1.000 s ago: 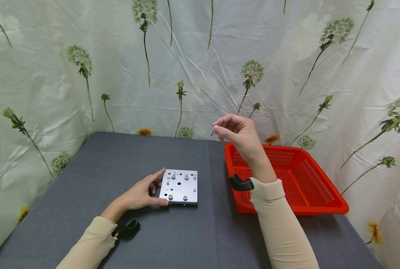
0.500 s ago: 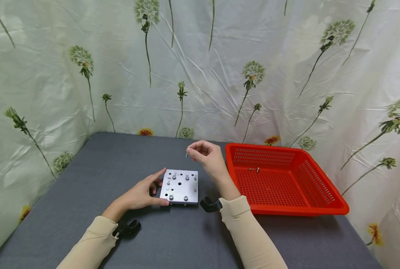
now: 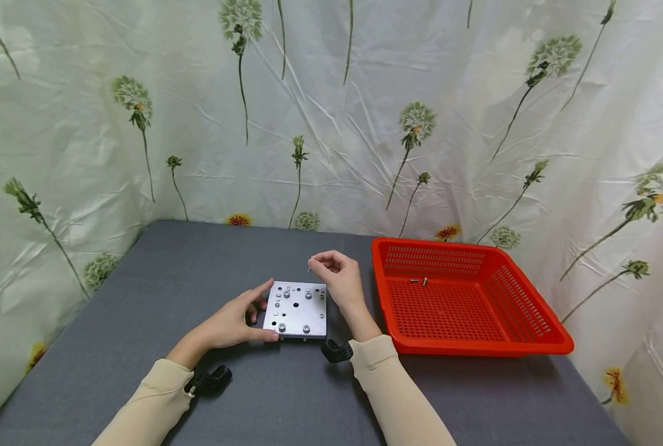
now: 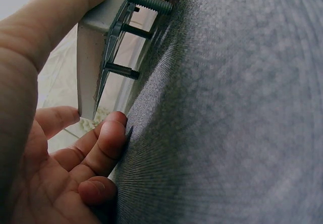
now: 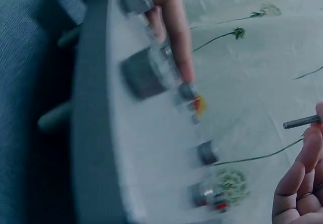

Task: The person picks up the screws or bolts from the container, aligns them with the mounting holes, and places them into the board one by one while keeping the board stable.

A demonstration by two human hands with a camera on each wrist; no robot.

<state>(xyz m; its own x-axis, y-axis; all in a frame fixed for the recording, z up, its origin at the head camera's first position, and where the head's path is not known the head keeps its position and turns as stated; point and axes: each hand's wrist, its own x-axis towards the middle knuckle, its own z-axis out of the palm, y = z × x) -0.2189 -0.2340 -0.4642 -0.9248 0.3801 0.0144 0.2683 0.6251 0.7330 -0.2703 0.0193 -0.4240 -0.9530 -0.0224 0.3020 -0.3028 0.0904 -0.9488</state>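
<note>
A square silver metal plate (image 3: pixel 303 314) lies on the grey table, with several socket-head screws and holes across its top. Threaded screw ends (image 4: pixel 153 2) stick out from its underside in the left wrist view. My left hand (image 3: pixel 232 321) grips the plate's left side, thumb at the near corner and index finger at the far one. Just above the plate's far right corner, my right hand (image 3: pixel 339 280) pinches a thin screw (image 5: pixel 301 122) between thumb and fingertips. Its shank points down, clear of the plate; the fingers hide its head.
To the right stands a red plastic basket (image 3: pixel 476 348) with small screws (image 3: pixel 424 282) near its far left corner. A flowered curtain (image 3: pixel 197 124) hangs behind the table (image 3: pixel 208 254). Each wrist wears a black camera mount.
My right hand has come left from over the basket, carrying the screw, and lowered close to the plate's far edge. The left hand and the plate have stayed put.
</note>
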